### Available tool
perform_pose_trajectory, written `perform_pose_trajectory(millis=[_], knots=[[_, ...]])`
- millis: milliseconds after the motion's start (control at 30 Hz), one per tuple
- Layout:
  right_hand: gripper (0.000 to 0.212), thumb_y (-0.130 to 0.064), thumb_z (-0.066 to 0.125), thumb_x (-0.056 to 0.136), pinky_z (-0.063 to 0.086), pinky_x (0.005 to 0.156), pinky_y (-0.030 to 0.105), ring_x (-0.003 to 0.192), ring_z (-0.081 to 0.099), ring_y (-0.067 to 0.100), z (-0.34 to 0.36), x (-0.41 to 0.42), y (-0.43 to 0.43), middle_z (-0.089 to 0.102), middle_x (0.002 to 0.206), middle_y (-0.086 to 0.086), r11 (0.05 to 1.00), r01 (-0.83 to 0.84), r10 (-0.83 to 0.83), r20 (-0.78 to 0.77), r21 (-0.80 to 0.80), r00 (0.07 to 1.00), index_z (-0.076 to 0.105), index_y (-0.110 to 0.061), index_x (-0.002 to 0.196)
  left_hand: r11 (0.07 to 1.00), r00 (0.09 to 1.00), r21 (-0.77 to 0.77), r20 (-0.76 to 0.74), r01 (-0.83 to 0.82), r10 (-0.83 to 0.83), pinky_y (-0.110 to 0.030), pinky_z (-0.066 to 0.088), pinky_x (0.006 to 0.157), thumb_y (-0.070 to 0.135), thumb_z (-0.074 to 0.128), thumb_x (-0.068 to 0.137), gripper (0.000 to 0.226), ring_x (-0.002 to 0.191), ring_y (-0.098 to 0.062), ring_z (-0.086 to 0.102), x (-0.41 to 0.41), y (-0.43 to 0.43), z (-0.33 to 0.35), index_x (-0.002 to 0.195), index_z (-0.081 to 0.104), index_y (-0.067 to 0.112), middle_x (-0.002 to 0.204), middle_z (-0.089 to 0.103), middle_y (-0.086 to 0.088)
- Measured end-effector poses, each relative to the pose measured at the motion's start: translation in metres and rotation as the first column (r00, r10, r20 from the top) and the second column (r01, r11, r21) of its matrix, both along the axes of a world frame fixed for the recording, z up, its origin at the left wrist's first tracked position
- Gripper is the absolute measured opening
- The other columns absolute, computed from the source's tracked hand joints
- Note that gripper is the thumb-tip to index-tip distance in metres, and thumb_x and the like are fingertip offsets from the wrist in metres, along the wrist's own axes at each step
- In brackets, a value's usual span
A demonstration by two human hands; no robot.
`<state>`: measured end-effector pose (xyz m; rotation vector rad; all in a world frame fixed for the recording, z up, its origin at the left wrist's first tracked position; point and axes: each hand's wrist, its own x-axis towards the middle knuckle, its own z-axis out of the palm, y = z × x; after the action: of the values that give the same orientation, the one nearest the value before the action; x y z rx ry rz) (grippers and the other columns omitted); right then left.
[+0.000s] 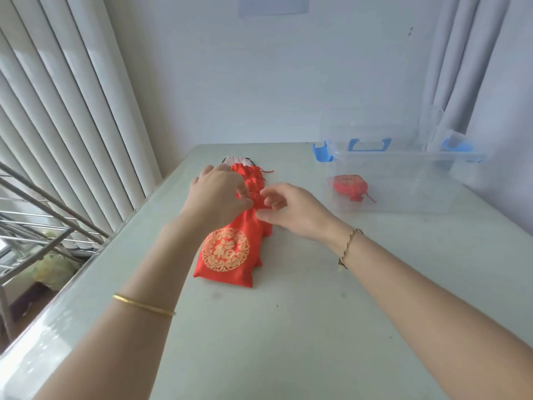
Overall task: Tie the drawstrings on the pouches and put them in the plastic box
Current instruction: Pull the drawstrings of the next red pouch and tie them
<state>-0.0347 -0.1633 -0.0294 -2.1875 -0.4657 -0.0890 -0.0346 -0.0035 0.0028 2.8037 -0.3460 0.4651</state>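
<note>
now the left hand [216,194] and right hand [291,209] are pinching the gathered neck of a red pouch [227,252] bearing a round gold emblem, lying mid-table; the plastic box [403,180] is sitting at two o'clock.

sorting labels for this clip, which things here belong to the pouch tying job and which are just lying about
Job: front red pouch, its neck pinched by left hand and right hand; pouch pile beyond it; tied pouch inside the plastic box.
Lying about: metal rack, green bag, curtains.
</note>
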Motion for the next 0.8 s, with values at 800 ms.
perform_pose_trajectory(millis=[800], knots=[[0.009,-0.006,0.060,0.085,0.038,0.045,0.022,0.050,0.057,0.009,0.005,0.019,-0.152,0.067,0.069,0.007,0.964,0.266,-0.267,-0.047,-0.019,0.963,0.069,-0.004,0.085,0.797,0.948,-0.574,-0.106,0.188,-0.300,-0.025,0.049,0.065,0.006,0.057,0.088,0.007,0.063,-0.015,0.058,0.048,-0.091,-0.031,0.085,0.062,0.009,0.069,0.061,-0.003]])
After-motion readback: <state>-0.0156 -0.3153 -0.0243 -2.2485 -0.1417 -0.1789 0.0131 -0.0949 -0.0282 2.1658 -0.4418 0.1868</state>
